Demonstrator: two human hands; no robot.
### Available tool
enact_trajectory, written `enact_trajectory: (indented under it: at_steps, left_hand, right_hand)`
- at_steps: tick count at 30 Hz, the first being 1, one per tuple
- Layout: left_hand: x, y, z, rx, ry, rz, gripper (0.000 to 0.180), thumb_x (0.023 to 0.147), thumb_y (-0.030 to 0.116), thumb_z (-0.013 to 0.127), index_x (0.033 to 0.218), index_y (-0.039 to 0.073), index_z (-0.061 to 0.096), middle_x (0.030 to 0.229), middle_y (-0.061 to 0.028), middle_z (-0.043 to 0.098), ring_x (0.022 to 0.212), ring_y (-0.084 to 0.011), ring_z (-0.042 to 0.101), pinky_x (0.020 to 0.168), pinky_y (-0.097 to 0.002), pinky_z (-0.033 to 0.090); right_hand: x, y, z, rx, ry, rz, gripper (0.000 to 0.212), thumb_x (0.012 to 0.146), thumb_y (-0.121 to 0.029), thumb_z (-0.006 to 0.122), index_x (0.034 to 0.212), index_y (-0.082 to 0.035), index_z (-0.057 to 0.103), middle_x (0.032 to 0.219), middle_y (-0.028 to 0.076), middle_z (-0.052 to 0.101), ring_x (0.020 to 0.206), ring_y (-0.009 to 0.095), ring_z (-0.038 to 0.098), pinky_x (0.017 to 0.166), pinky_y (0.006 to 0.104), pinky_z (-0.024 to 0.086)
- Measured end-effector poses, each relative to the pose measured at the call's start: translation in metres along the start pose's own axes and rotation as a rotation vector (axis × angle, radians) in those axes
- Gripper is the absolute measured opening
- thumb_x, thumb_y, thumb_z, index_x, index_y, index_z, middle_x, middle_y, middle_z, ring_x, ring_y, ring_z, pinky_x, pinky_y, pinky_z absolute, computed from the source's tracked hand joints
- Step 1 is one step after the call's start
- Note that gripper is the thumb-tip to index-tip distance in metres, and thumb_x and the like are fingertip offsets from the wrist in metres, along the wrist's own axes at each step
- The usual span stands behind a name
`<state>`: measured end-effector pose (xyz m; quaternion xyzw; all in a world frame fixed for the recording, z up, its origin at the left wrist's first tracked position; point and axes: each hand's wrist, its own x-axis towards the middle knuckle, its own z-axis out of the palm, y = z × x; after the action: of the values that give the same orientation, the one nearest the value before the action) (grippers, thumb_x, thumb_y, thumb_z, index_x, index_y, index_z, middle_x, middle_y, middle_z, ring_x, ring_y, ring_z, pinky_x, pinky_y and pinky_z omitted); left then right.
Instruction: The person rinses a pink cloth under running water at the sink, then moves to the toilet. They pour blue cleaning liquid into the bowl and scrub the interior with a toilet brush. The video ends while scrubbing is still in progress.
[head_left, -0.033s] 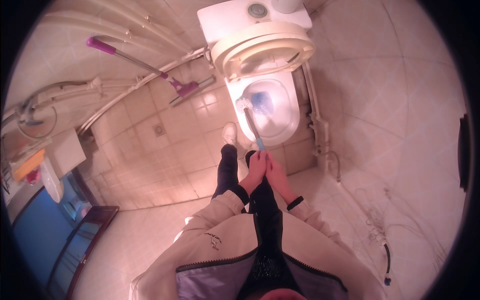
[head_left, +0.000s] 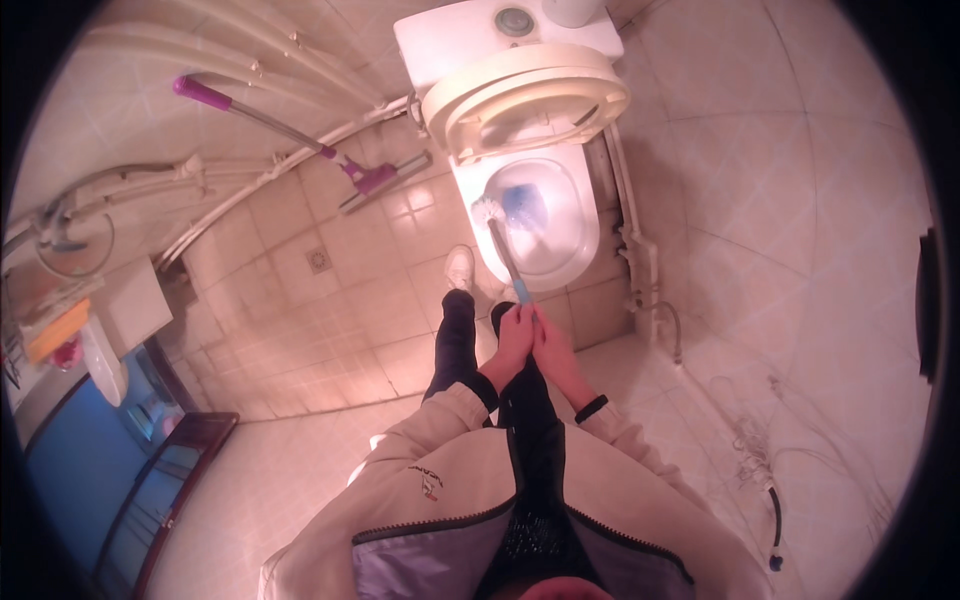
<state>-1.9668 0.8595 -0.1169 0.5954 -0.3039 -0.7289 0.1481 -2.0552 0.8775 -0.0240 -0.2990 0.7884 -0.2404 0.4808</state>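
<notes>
Floor: pale square tiles (head_left: pixel 270 320) run through the middle of the head view, with a small square drain (head_left: pixel 318 260) set in them left of centre.
Toilet: white toilet (head_left: pixel 590 235) at upper centre, its cream seat (head_left: pixel 440 112) raised toward the tank (head_left: pixel 445 45).
Tank top: round grey flush button (head_left: pixel 515 21) near the top edge, with a white container (head_left: pixel 574 9) just right of it.
Bowl: blue water (head_left: pixel 524 205) shows inside.
Brush: toilet brush (head_left: pixel 507 255) slants from the bowl down toward the person; its white bristles sit by the bowl's left inner side, and its grey shaft crosses the front rim to a light blue grip.
Left hand: left hand (head_left: pixel 513 333), at the centre of the frame, is closed around the lower end of the grip.
Right hand: right hand (head_left: pixel 551 347) is pressed beside the left one and clasps the same grip; its fingertips are partly hidden.
Mop: purple squeegee mop (head_left: pixel 375 180) at upper left, head on the floor, handle pointing to the upper left corner.
Feet: white shoe (head_left: pixel 459 267) left of the bowl's front.
Pipes: pale pipes (head_left: pixel 275 60) along the wall at upper left.
Hose: black hose end (head_left: pixel 776 525) at lower right, below a bundle of wire (head_left: pixel 752 457).
Doorway: dark red frame (head_left: pixel 195 435) beside a blue area at lower left.
</notes>
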Motion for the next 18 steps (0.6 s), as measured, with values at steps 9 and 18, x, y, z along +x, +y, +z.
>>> enact_trajectory:
  at_steps: [9,18]
  left_hand:
    - [-0.053,-0.010,0.032,0.106,-0.088,-0.177,0.030,0.097,0.025,0.049,0.090,-0.003,0.059,0.077,-0.0083,0.058,0.069,-0.0131,0.051,0.061,-0.0307,0.043]
    - [-0.030,-0.008,0.009,0.097,-0.060,-0.130,0.032,0.098,0.028,0.047,0.092,0.000,0.060,0.072,-0.0057,0.057,0.062,-0.0130,0.052,0.055,-0.0301,0.042]
  right_hand:
    - [-0.053,0.034,-0.023,-0.077,-0.018,0.153,0.039,0.097,-0.018,0.045,0.136,-0.010,0.048,0.091,0.028,0.063,0.082,0.046,0.062,0.069,0.0492,0.048]
    - [-0.031,0.021,-0.001,-0.053,-0.005,0.139,0.039,0.098,-0.019,0.044,0.135,-0.011,0.049,0.096,0.028,0.063,0.089,0.044,0.062,0.072,0.0478,0.050]
